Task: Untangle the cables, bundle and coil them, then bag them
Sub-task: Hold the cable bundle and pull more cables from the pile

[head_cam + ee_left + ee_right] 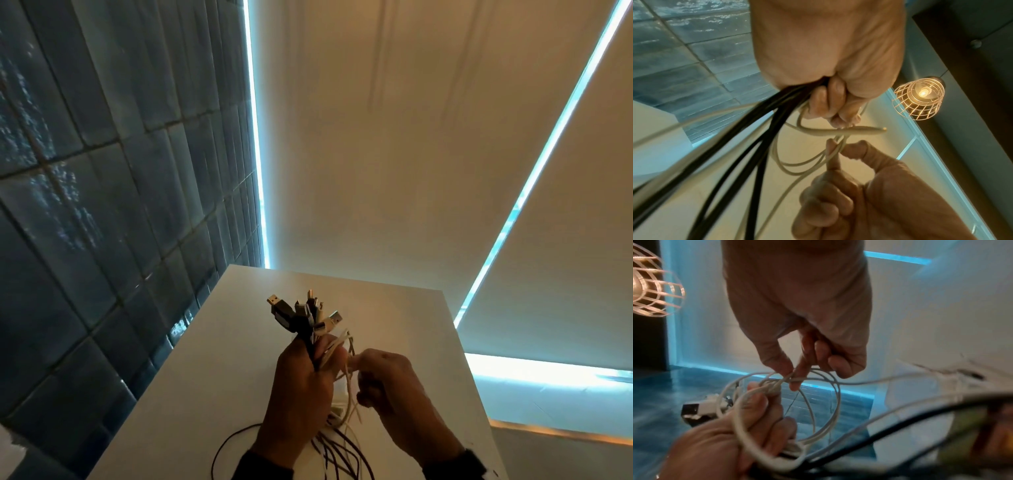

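Above the white table (239, 342), my left hand (308, 370) grips a bundle of black and white cables (310, 342). Their USB plugs (305, 313) fan out upward from the fist. The loose lengths hang down and trail on the table as black loops (329, 448). In the left wrist view the fingers (830, 100) curl round the black cables (756, 146). My right hand (359, 368) sits just to the right and pinches a thin white cable (818, 402) between thumb and forefinger (791, 378). That cable loops round near the left hand (725, 443).
A dark blue tiled wall (102, 205) runs along the table's left side. Pale wall panels with bright light strips (255, 137) rise behind. A lit wire-cage lamp (918, 99) hangs overhead. The table's right edge (459, 342) drops off to the floor.
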A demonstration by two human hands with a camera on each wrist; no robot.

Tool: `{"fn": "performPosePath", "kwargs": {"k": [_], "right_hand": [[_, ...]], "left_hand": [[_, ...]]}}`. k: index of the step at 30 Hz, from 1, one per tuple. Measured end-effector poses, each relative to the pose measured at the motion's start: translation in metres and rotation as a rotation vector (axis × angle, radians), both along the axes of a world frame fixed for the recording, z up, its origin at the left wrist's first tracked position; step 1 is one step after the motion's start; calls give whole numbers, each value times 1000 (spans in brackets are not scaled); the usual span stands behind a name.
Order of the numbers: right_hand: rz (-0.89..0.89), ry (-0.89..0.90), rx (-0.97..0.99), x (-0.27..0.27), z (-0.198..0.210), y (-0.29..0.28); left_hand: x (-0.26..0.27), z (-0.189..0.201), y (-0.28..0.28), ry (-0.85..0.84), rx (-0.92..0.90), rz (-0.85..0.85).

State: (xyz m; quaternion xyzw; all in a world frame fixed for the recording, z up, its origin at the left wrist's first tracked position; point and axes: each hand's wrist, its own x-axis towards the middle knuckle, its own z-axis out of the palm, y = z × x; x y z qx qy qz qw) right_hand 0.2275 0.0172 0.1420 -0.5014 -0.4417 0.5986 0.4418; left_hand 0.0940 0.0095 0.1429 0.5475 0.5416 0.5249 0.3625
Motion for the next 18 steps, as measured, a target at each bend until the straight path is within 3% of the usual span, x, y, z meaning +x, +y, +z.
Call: {"fn": "performPosePath", "kwargs": {"k": [2, 5, 11, 14, 18], "right_hand": [[-46, -181, 78, 3, -2, 0], [-17, -462, 362, 5, -1, -7], [-87, -716, 777, 1, 1, -8], [-39, -721, 792, 5, -1, -5], [58, -678, 663, 13, 5, -4]], "left_hand": [[-2, 3, 0, -2, -12, -10], [-8, 2, 5, 28, -28, -9], [-8, 0, 6, 7, -55, -82], [-9, 2, 5, -48, -123, -177], [-17, -1, 4, -1, -212, -279]]}}
